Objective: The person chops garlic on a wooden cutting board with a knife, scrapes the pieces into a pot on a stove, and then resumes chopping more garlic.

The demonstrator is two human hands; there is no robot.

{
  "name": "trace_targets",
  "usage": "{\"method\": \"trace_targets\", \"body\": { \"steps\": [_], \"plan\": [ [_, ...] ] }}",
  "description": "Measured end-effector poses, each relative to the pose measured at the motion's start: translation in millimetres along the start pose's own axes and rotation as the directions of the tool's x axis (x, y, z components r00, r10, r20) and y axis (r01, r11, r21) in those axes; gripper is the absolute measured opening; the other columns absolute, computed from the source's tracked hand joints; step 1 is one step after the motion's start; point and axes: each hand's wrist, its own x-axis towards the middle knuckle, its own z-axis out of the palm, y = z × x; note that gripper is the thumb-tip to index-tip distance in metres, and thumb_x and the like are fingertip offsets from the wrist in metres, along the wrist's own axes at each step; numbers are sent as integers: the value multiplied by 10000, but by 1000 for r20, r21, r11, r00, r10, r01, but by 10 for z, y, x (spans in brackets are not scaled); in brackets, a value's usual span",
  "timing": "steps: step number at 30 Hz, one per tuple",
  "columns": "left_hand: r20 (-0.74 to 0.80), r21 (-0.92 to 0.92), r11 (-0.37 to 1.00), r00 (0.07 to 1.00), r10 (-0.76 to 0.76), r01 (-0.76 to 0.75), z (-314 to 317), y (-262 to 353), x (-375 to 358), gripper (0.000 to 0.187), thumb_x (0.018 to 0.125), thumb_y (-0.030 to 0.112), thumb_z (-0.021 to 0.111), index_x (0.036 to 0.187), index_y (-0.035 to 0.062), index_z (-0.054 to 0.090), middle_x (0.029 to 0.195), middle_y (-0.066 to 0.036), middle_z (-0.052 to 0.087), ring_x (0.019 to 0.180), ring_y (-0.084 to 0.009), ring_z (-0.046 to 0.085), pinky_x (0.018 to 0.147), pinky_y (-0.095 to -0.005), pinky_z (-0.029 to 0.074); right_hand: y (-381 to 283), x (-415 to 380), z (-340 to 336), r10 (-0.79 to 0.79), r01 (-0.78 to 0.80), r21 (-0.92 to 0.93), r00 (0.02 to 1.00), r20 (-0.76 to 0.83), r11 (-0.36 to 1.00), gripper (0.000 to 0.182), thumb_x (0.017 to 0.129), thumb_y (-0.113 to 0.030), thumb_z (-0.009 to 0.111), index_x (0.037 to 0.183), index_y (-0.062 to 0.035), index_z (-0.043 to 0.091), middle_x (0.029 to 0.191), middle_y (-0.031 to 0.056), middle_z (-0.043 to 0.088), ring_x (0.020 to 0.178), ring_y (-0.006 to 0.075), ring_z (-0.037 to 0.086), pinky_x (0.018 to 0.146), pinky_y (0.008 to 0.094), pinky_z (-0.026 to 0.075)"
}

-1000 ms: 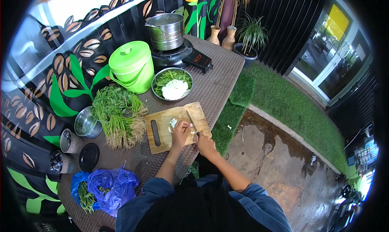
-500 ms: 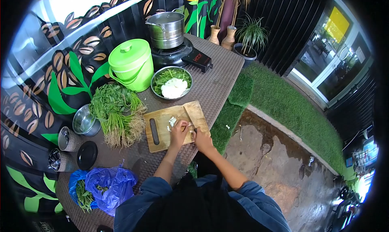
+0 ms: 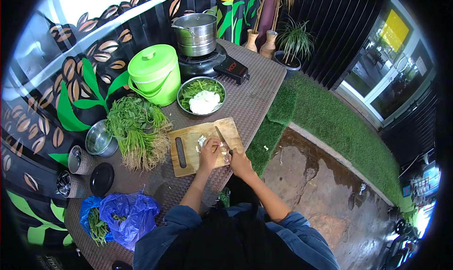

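Note:
My right hand (image 3: pixel 241 163) is wrapped round the dark handle of a knife (image 3: pixel 221 135). The blade slants up and left over the wooden cutting board (image 3: pixel 189 137). On the board, left of the blade, the fingers of my left hand (image 3: pixel 209 152) are drawn together at a small white piece (image 3: pixel 221 144), too small to name surely. Chopped white bits (image 3: pixel 202 140) lie by the left knuckles, and pale scraps sit between the two hands. Beyond the board stands a metal bowl (image 3: pixel 183 107) holding green leaves (image 3: pixel 198 86) and a white heap (image 3: pixel 205 102).
A bunch of rooted greens (image 3: pixel 137 131) lies left of the board. Behind are a lidded green bucket (image 3: pixel 155 76) and a metal pot (image 3: pixel 194 36) on a stove (image 3: pixel 200 65). Blue plastic bags (image 3: pixel 130 218) sit front left. The table edge (image 3: pixel 259 128) runs close to the right.
The knife has turned, so its blade now shows more clearly at a slant. My right hand has shifted slightly right, while my left hand stays by the white pieces.

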Motion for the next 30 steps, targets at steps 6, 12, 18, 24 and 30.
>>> {"method": "trace_targets", "body": {
  "steps": [6,12,18,24,30],
  "plan": [
    [14,-12,1000,1000,0,0,-12,29,3,168,784,-16,655,926,15,572,904,-131,614,820,-264,650,721,-356,502,-17,49,171,-24,22,-36,997,-72,999,347,953,-339,444,1041,-4,457,820,275,639,799,453,639,702,525,517],
    [-26,-116,990,996,-88,84,50,-37,-19,369,797,12,677,1079,42,441,979,-123,597,866,-255,670,708,-366,498,-27,-53,54,-6,6,-34,1000,-4,999,359,947,-348,453,1048,-3,458,837,276,640,808,442,645,707,521,520],
    [3,-65,994,996,-87,87,48,-69,-12,388,797,-4,670,1072,51,401,978,-117,573,865,-240,676,702,-374,488,-11,43,123,-7,6,-6,999,-42,1000,352,946,-344,459,1019,0,474,864,251,650,819,443,644,704,510,525],
    [21,-83,988,992,-127,128,20,29,-9,460,779,-17,682,1095,60,356,920,-115,583,847,-231,667,752,-350,472,-12,-138,106,4,-4,-6,999,-33,1000,357,950,-345,446,1029,2,469,833,269,641,812,449,639,714,524,518],
    [-23,-81,992,994,-103,101,36,20,-4,425,796,16,672,1077,64,356,846,-124,621,830,-275,667,701,-370,485,-43,3,152,7,-9,-55,999,-39,998,320,941,-308,457,1021,2,458,822,258,652,804,420,658,690,481,541]
  ]
}}
